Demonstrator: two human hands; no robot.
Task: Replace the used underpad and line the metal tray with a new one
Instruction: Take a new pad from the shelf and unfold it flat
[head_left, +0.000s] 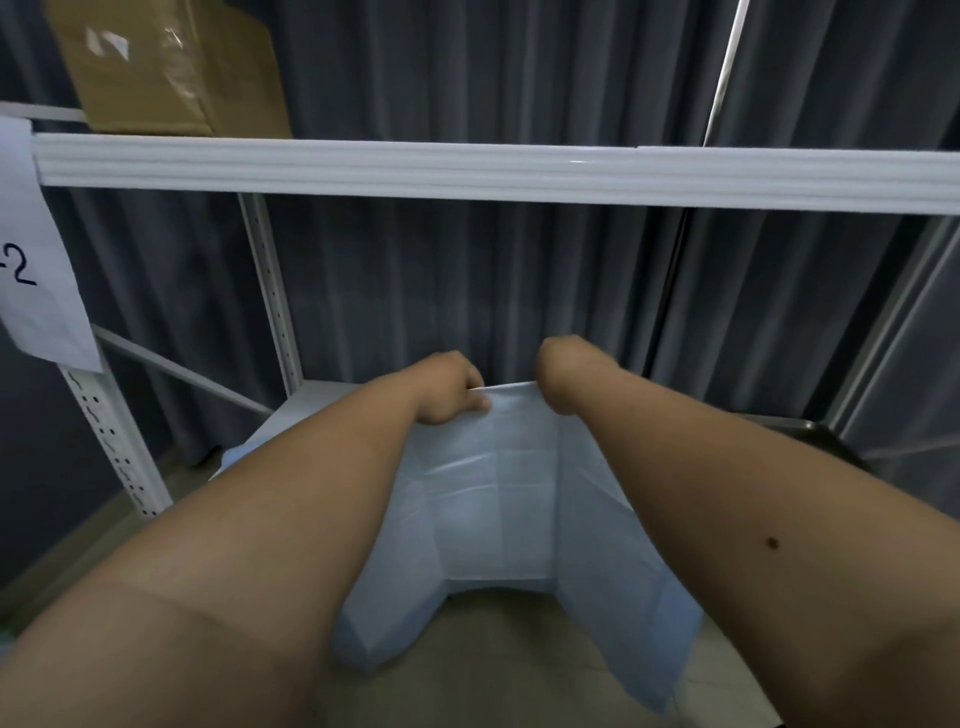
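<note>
A pale blue underpad hangs partly unfolded in front of me, its folded side flaps drooping down toward the floor. My left hand grips the pad's top edge on the left, fingers curled round it. My right hand holds the same top edge on the right; its fingers are hidden behind the wrist. A dark metal tray shows only as a corner at the right, behind my right forearm. More blue material peeks out on the lower shelf by my left arm.
A white metal rack stands ahead, with a crossbeam at head height and an upright at the left. A cardboard box sits on the upper shelf. A paper label hangs at the left. Dark curtains fill the background.
</note>
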